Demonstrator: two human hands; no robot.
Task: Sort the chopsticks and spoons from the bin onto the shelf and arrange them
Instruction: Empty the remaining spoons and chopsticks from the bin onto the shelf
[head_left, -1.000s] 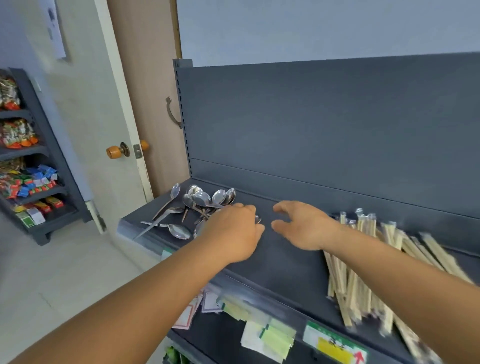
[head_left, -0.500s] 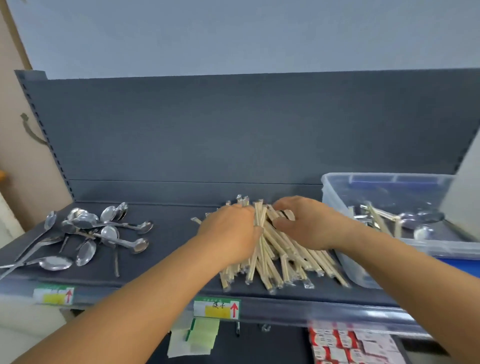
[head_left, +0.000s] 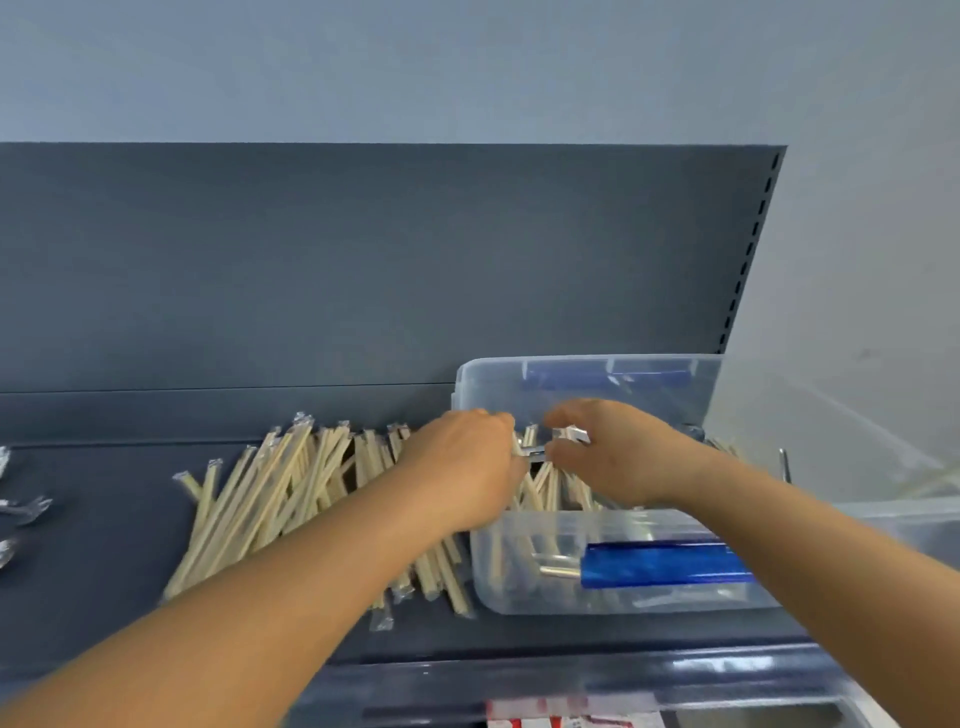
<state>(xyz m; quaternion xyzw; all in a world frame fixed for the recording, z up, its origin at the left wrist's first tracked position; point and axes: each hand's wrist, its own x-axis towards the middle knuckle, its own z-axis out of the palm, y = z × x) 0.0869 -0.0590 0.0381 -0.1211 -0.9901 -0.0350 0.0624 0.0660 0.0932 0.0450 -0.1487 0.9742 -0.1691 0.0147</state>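
Both hands sit over the clear bin (head_left: 618, 587) at the centre right of the frame, reaching in over its left rim. My left hand (head_left: 462, 467) has its fingers curled down among the wrapped chopsticks inside the bin (head_left: 545, 483); whether they have closed on any I cannot tell, since the knuckles hide the tips. My right hand (head_left: 618, 457) faces it, thumb and forefinger curved toward each other just beside a short metal piece (head_left: 540, 452), perhaps a spoon handle; the blur stops me saying whether it is pinched.

The move ahead, I judge, is a lift of chopsticks out and leftward. Those in the bin lie directly beneath and between my hands, long axes running roughly from the lower edge of the frame toward the back panel, fanned a little. The left hand is nearer both to them and to the chopstick pile on the shelf (head_left: 270, 504), which lies just left of the bin, some sticks touching its wall, aligned much the same way. Spoons (head_left: 21, 509) barely show at the far left edge, well apart.

Half a second ago both hands were pressed on the shelf pile, gathering it; now they have shifted right into the bin, and the view has swung right too, pushing the spoons nearly out of frame.
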